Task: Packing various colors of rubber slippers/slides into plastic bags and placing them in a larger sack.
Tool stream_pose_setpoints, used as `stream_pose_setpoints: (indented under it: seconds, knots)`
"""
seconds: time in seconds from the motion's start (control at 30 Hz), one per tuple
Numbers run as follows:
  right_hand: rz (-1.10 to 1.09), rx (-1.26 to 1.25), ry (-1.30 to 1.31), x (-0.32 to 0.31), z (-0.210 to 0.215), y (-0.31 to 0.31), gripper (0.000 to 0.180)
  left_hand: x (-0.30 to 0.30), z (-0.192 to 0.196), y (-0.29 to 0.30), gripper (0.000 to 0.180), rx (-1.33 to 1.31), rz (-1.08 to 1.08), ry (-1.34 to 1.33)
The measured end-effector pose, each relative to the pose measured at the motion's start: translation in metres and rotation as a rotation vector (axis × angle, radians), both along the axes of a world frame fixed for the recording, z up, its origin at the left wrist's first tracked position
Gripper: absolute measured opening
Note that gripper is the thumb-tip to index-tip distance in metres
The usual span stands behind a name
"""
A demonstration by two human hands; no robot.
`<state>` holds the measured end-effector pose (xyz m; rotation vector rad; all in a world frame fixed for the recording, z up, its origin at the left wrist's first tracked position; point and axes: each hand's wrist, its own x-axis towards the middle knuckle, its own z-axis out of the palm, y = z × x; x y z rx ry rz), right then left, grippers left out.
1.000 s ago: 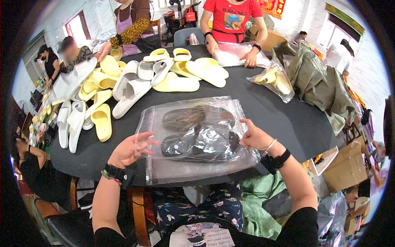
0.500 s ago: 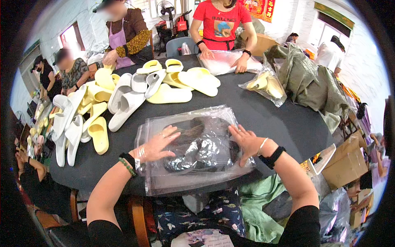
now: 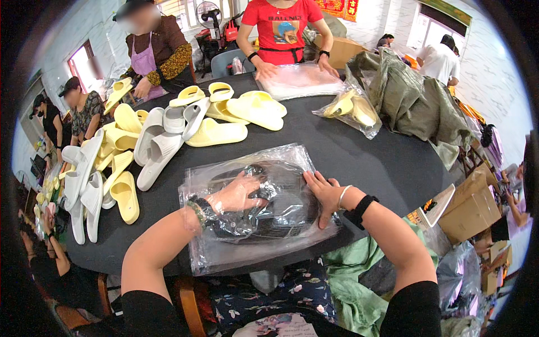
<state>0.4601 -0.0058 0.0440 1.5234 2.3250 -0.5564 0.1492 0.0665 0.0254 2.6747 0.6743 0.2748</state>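
On the table in front of me lies a stack of flat clear plastic bags (image 3: 216, 255). A dark rounded shape (image 3: 286, 219) shows through the shiny, wrinkled film; I cannot tell whether it is an item inside. My left hand (image 3: 238, 194) reaches over the left part of the stack, fingers stretched out, with film seeming to cover the hand and wrist. My right hand (image 3: 325, 196) rests on the right edge of the bags, fingers extended and thumb apart.
Yellow slippers (image 3: 124, 196) and grey slippers (image 3: 160, 157) are heaped on the black table (image 3: 393, 168) at left and back. A bagged yellow pair (image 3: 353, 109) lies back right, beside an olive sack (image 3: 401, 95). Across the table, a person in red (image 3: 281, 33) handles plastic bags (image 3: 300, 81).
My left hand has slid right, farther over the bags, and film now seems to cover its wrist. At the back left, a co-worker's hand is now near a raised yellow slipper.
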Motion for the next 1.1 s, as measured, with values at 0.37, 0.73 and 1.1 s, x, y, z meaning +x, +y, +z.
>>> stream_pose_setpoints:
  seconds: [0.37,0.73,1.1]
  knots:
    - [0.040,0.023,-0.047,0.002,-0.008,0.002,0.161,-0.090,-0.014,-0.011,0.025,0.060,0.029,-0.082]
    - [0.037,0.053,0.018,0.013,-0.008,-0.008,0.155,-0.248,0.061,-0.082,0.025,0.060,0.714,0.152]
    - [0.009,0.434,0.317,-0.032,-0.009,-0.102,0.077,-0.172,0.170,-0.077,0.026,0.533,0.823,-0.003]
